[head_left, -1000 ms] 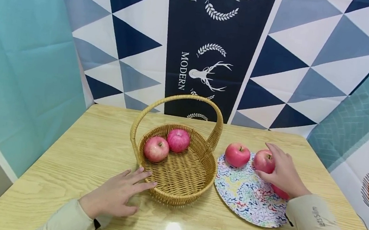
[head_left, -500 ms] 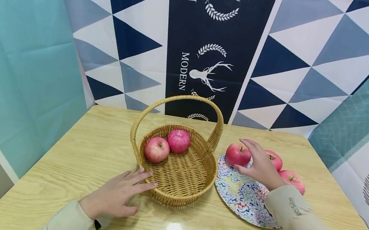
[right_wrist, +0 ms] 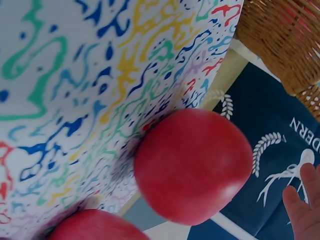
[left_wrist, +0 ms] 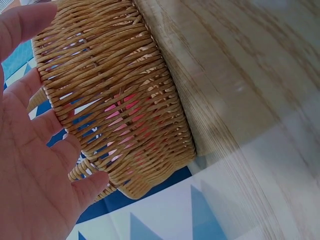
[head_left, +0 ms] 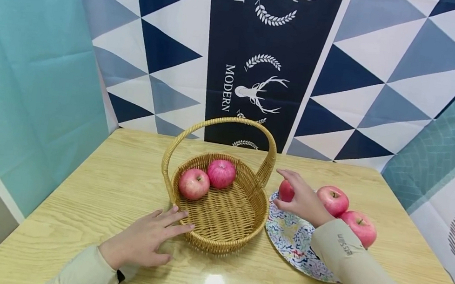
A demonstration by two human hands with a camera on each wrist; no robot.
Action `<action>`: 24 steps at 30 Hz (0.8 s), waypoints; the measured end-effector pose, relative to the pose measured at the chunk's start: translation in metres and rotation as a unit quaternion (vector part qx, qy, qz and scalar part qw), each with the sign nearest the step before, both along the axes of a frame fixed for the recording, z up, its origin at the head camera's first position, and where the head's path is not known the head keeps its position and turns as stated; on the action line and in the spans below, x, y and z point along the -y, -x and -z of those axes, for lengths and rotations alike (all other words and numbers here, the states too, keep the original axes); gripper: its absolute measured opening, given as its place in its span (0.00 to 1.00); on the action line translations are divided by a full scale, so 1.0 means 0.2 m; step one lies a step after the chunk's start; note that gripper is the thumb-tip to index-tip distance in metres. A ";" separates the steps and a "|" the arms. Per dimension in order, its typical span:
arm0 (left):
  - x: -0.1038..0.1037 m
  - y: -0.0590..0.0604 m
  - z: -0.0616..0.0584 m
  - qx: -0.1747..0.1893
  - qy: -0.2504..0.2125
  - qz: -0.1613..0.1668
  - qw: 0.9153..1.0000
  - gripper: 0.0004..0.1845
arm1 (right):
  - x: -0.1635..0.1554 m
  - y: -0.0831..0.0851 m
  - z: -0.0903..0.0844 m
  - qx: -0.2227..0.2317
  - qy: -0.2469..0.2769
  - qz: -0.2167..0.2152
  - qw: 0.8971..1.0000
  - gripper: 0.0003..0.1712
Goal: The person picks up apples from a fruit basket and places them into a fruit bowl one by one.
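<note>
A round wicker basket (head_left: 222, 221) with a tall arched handle stands mid-table. Inside it, toward the back left, sit a blotchy pink apple (head_left: 194, 184) and a deeper pink apple (head_left: 221, 174). My left hand (head_left: 140, 237) touches the near left rim with fingers outstretched; the left wrist view has its fingertips against the weave. My right hand (head_left: 302, 201) hovers at a red apple (head_left: 286, 191) on a patterned round mat (head_left: 291, 247), covering part of it. In the right wrist view, fingers (right_wrist: 302, 200) show at the right edge, apart from the red apple (right_wrist: 192, 167).
Two more apples, one pink-red (head_left: 332, 200) and one paler (head_left: 360, 227), lie right of my right hand at the mat's far right side. The wooden table (head_left: 92, 183) meets a patterned cloth backdrop (head_left: 256, 70) at the back.
My right hand has moved left, away from the two right-hand apples, and now covers part of the leftmost apple on the mat. The left hand stays at the basket rim.
</note>
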State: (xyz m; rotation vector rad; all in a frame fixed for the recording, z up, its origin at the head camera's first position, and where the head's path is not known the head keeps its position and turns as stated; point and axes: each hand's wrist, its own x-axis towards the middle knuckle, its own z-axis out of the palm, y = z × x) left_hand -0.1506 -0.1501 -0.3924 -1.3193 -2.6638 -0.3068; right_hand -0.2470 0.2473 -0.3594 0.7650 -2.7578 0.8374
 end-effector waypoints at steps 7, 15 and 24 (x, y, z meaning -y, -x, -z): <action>0.00 0.00 0.01 -0.005 0.004 -0.002 1.000 0.35 | 0.07 0.01 -0.03 -0.055 -0.068 -0.030 0.996 0.41; 0.00 0.00 0.02 0.003 0.000 -0.003 1.000 0.35 | 0.15 0.02 -0.11 -0.098 -0.182 -0.042 0.978 0.34; 0.00 0.00 0.01 0.011 0.007 -0.010 1.000 0.35 | 0.27 0.04 -0.25 -0.014 -0.234 -0.069 0.970 0.34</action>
